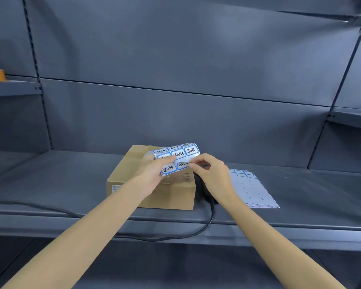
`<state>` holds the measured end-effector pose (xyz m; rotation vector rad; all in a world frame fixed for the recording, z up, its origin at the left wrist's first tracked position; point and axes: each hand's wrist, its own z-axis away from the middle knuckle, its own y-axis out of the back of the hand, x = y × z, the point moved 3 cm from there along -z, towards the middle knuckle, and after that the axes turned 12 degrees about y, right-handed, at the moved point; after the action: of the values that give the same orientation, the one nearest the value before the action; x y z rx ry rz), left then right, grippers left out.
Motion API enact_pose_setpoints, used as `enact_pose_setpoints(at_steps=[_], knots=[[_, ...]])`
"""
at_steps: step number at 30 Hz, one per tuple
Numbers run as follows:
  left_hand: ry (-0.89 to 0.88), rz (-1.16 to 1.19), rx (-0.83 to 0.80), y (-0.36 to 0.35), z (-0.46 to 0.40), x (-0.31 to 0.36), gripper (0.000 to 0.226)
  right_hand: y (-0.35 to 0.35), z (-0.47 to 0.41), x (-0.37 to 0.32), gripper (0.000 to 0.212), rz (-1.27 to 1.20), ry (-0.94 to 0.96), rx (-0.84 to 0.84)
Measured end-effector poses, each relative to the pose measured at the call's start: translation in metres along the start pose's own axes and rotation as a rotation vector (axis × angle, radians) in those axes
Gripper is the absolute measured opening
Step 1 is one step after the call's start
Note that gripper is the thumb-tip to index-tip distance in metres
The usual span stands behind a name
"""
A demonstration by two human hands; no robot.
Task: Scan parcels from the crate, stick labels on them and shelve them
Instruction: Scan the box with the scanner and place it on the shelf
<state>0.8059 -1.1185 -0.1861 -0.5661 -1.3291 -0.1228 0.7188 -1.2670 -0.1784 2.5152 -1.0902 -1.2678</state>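
Two hands point(183, 174) pinching label sheet point(176, 156) (curled), above parcel point(152, 184)

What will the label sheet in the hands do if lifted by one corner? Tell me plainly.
Probably droop: the label sheet already bends over the left hand, so it looks thin and floppy. It seems light, held by fingertips alone. The right hand pinches a label at its lower edge; pulling there would likely drag the sheet unless the left hand holds it.

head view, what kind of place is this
Probably a stockroom or parcel depot: grey metal shelving, a cardboard box on the shelf, and a sheet of labels held in the left hand while the right hand peels one.
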Motion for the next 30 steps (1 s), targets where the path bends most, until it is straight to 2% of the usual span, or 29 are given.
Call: enact_pose_setpoints(at_steps=[4, 7, 10, 14, 18, 21, 30], knots=[[-0.001, 0.026, 0.014, 0.005, 0.002, 0.004, 0.040, 0.002, -0.002, 0.001, 0.005, -0.172, -0.049, 0.043], [-0.034, 0.021, 0.035, 0.014, 0.007, 0.012, 0.033, 0.005, -0.006, 0.007, 0.006, -0.382, -0.190, 0.127], [-0.077, 0.066, 0.075, 0.030, 0.010, 0.026, 0.040, 0.009, -0.017, 0.012, 0.009, -0.427, -0.268, 0.141], [-0.135, 0.148, 0.172, 0.061, 0.011, 0.045, 0.042, 0.008, -0.035, 0.016, 0.016, -0.352, -0.311, 0.027], [-0.157, 0.185, 0.229, 0.089, 0.012, 0.057, 0.041, -0.012, -0.049, 0.015, 0.016, -0.137, -0.246, -0.315], [-0.161, 0.201, 0.249, 0.103, 0.010, 0.059, 0.043, -0.030, -0.058, 0.012, 0.017, 0.014, -0.177, -0.482], [-0.197, 0.132, 0.331, 0.109, 0.006, 0.058, 0.045, -0.056, -0.076, 0.021, 0.015, 0.223, -0.134, -0.566]])
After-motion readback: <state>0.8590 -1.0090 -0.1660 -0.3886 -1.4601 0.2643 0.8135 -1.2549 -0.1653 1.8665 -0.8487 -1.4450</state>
